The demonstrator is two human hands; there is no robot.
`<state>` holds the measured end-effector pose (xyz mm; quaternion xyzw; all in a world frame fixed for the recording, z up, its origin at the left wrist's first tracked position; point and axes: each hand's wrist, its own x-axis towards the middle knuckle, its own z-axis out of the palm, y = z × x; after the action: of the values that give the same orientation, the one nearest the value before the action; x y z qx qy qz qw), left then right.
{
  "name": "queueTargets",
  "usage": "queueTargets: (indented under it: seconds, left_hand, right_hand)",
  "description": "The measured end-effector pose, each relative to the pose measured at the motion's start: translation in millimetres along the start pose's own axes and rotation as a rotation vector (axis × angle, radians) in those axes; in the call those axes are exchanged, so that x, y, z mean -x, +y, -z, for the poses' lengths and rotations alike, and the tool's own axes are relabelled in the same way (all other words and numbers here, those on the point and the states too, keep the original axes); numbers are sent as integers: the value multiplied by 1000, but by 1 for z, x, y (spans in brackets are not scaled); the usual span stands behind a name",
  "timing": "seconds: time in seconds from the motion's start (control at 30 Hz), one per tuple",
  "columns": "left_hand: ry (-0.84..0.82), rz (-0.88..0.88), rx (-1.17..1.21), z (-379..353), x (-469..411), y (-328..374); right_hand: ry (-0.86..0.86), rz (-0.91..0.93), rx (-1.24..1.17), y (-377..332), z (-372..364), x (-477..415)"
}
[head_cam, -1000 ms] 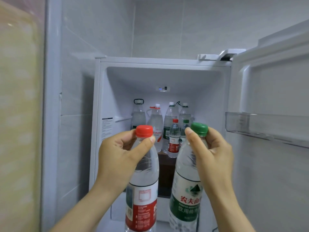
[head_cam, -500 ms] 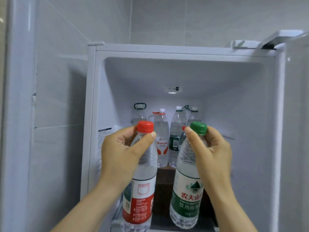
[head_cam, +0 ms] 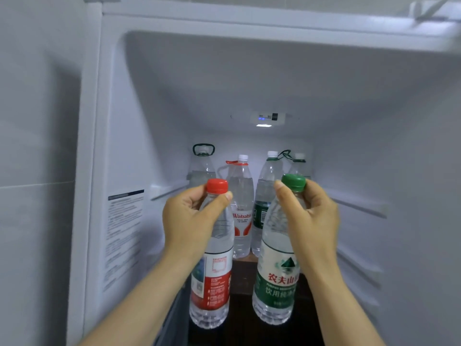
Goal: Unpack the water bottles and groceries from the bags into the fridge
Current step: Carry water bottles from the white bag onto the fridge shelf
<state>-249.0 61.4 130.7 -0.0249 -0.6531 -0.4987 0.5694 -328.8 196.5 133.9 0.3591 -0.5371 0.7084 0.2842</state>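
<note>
My left hand grips the neck of a red-capped water bottle with a red label. A green-capped water bottle with a green label hangs from my right hand, which holds it just under the cap. Both bottles are upright, side by side, inside the mouth of the open fridge, above its dark shelf. Several larger water bottles stand in a row at the back of that shelf.
The fridge's white left wall carries a printed sticker. Shelf rails run along both side walls. A small light and control panel sit in the ceiling. Grey tiled wall lies to the left.
Both hands have carried the bottles forward into the fridge compartment, and my view has closed in. The open door on the right has left the view.
</note>
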Motion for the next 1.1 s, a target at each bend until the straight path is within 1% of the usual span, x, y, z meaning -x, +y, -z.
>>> queueTargets:
  seconds: [0.13, 0.3, 0.43, 0.63, 0.8, 0.97, 1.1]
  left_hand:
    - [44, 7, -36, -16, -19, -29]
    - [70, -26, -121, -25, -33, -64]
    - [92, -2, -113, -28, -40, -86]
    - [96, -26, -118, -33, -43, -102]
    - [66, -36, -126, -33, -46, -110]
    - [65, -40, -109, -35, -45, -111]
    - [71, -30, -93, -37, -43, -114]
  right_hand:
    - [7, -19, 2, 28, -3, -12]
    - [4, -38, -4, 51, -8, -24]
    - [0, -55, -6, 65, -12, -31]
    - [-25, -50, 43, 84, -14, -33]
    - [-51, -61, 54, 96, -20, -37]
    - [-106, -106, 107, 111, -29, -44]
    - [-174, -106, 177, 120, -36, -54]
